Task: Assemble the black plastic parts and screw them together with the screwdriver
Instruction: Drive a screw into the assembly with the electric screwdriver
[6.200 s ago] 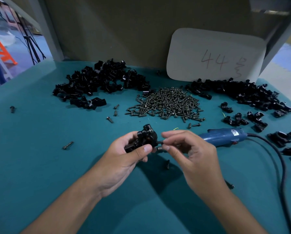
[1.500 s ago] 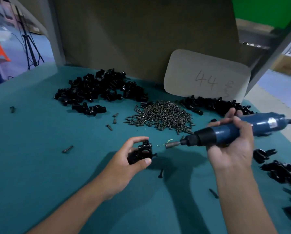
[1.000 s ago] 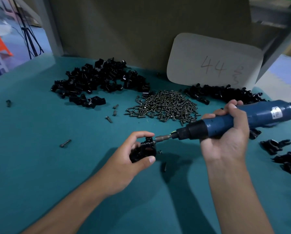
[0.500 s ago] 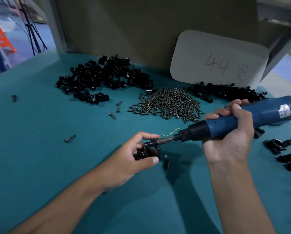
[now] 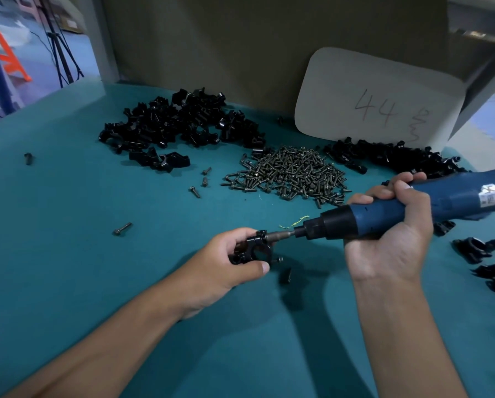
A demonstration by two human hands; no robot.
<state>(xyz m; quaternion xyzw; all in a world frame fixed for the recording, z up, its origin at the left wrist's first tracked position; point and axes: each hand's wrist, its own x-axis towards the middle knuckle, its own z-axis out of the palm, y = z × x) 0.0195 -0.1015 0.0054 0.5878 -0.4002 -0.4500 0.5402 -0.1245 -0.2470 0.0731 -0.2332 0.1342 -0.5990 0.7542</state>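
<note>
The left hand gripped a small black plastic clamp assembly just above the teal table surface, while the right hand wrapped round a blue electric screwdriver with a black collar — its metal bit met the top of the assembly. Behind lay a heap of dark metal screws between two piles of loose black plastic parts — a white rounded card marked "44" leaned on the back wall.

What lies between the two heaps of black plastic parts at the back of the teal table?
In the head view, a pile of dark metal screws lies between the left heap and the right heap.
</note>
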